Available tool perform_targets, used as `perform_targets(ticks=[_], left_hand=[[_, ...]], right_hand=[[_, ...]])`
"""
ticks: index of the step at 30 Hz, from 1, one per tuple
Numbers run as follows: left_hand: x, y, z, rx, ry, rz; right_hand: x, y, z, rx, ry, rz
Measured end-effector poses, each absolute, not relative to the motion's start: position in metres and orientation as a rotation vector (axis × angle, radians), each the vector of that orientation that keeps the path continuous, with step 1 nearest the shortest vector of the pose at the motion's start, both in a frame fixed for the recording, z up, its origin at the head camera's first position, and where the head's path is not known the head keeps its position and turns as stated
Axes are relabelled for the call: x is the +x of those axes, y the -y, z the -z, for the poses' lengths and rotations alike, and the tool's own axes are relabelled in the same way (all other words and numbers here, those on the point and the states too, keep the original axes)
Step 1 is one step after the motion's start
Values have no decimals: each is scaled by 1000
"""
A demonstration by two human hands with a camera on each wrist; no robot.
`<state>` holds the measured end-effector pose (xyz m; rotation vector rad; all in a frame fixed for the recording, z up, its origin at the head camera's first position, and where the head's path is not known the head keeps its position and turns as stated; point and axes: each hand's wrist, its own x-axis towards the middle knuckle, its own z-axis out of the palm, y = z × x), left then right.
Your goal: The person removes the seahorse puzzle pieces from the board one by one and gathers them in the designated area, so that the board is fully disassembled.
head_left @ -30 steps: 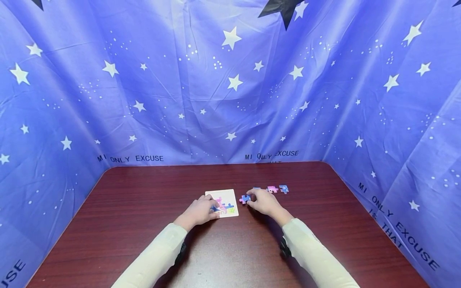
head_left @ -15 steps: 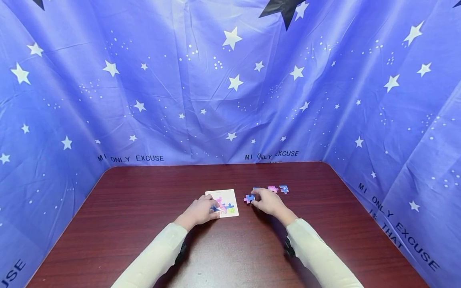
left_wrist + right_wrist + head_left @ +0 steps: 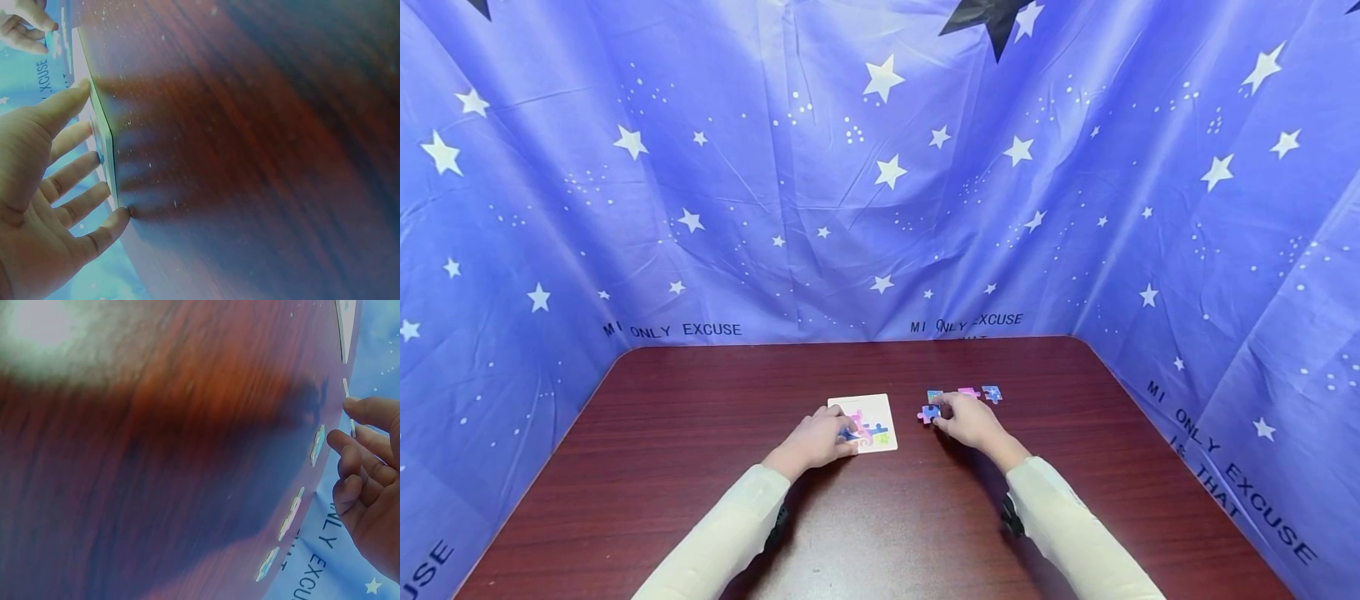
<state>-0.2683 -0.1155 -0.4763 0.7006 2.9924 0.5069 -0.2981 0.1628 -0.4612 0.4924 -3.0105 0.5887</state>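
Observation:
My left hand (image 3: 811, 440) rests on a pale square puzzle board (image 3: 877, 403), which has pink, blue and green pieces set in it. In the left wrist view the thumb and spread fingertips touch the board's edge (image 3: 105, 125) and top. To the right of the board, my right hand (image 3: 973, 421) pinches a blue and pink jigsaw piece (image 3: 928, 414) between thumb and forefinger. That piece shows edge-on in the right wrist view, partly behind the thumb. The remaining right fingers curl loosely. Part of the board's picture is hidden under my left hand.
Three loose jigsaw pieces lie in a row beyond my right hand: a blue one (image 3: 934, 394), a pink one (image 3: 970, 392) and another blue one (image 3: 992, 393). The dark red wooden table (image 3: 700, 392) ends at a blue star-patterned curtain (image 3: 760, 208).
My right hand has moved a little to the right, taking the blue and pink jigsaw piece away from the board. The left hand and the board have stayed in place.

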Motion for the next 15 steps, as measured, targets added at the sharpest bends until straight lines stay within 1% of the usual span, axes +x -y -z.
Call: perform_targets(ticks=[15], left_hand=[[-268,114,473,692,-2995,-501]], right_hand=[[-295,-177,458,469,3014,-585]])
